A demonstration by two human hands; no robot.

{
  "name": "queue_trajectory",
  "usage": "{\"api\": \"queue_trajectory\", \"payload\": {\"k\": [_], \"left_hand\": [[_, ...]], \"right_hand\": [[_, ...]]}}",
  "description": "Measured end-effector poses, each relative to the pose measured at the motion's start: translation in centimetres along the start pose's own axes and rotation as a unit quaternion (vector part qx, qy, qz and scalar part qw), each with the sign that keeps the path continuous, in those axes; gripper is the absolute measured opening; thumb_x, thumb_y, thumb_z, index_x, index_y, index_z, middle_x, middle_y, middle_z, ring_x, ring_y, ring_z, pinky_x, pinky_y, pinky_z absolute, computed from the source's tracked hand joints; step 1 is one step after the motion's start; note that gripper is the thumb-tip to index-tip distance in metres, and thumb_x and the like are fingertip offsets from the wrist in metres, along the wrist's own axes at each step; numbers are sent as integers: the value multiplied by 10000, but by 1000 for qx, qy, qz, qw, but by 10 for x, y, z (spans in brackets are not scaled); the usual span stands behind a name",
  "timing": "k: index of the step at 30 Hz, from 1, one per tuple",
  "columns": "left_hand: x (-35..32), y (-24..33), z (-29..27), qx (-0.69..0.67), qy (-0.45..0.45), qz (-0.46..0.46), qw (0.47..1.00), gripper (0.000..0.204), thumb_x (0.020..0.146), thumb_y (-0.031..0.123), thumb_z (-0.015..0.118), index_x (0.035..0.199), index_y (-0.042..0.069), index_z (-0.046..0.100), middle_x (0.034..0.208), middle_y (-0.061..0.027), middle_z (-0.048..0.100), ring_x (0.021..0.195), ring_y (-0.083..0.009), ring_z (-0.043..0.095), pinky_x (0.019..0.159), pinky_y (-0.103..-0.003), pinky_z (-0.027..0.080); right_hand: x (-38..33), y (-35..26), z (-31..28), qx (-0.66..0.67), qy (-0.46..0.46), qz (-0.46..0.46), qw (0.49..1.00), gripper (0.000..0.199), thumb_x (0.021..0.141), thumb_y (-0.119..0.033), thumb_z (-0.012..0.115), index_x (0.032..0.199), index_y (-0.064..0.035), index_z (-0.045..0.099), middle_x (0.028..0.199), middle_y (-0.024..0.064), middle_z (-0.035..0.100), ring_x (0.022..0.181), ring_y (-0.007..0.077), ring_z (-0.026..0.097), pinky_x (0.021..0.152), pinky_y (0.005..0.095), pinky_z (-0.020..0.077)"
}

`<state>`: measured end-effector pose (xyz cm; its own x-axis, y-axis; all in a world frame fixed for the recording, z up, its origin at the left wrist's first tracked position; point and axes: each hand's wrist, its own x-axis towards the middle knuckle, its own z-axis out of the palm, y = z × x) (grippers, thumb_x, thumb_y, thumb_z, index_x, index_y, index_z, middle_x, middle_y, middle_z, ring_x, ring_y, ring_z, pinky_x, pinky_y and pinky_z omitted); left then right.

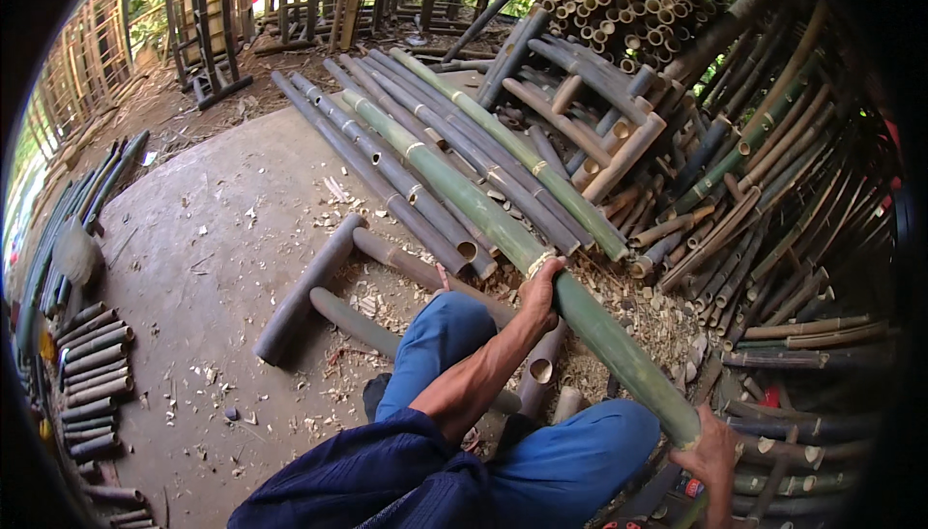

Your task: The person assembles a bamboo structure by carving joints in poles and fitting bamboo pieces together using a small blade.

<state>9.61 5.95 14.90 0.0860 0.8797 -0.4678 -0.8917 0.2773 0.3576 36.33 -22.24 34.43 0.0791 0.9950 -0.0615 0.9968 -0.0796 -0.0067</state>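
A long, thick green bamboo pole [623, 345] slants across in front of me, from the far middle down to the near right. My left hand [541, 293] is closed round its side, just by a joint with a pale, chipped ring. At the pole's near end my right hand [710, 447] grips the rim, its arm coming up from the lower edge. Between the two hands the pole passes over the ground beside my right knee. Part of the fingers of both hands is hidden behind the pole.
A brown bamboo frame [309, 287] lies by my left knee. Several dark poles [387, 191] lie side by side ahead. Another bamboo frame [590, 113] stands at the far right, near stacked tubes [628, 7]. Shavings [648, 321] cover the ground. Short pieces [97, 374] lie at left.
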Motion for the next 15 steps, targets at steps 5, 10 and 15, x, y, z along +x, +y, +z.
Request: {"api": "queue_trajectory", "payload": {"k": [5, 10, 15], "left_hand": [[-19, 7, 13, 106, -21, 33, 994, 364, 764, 244, 836, 992, -2, 694, 842, -94, 680, 665, -229, 653, 629, -401, 539], [-65, 43, 48, 197, -152, 177, 952, 319, 786, 184, 838, 1010, 33, 668, 868, -39, 660, 777, -164, 630, 728, -348, 520], [-65, 66, 69, 270, -208, 237, 910, 346, 782, 141, 828, 1054, 6, 661, 889, -74, 689, 762, -160, 669, 719, -335, 571]], "right_hand": [[-24, 10, 82, 84, 55, 36, 994, 649, 658, -288, 863, 1211, -97, 584, 1030, 204, 708, 1000, 431, 690, 837, 498, 538], [1, -21, 185, 233, 46, 60, 969, 666, 703, -283, 864, 1260, -81, 561, 1068, 185, 696, 1025, 379, 683, 872, 476, 530], [60, -69, 272, 385, 17, 46, 922, 684, 748, -278, 866, 1309, -65, 538, 1106, 166, 684, 1051, 328, 675, 907, 455, 523]]}}
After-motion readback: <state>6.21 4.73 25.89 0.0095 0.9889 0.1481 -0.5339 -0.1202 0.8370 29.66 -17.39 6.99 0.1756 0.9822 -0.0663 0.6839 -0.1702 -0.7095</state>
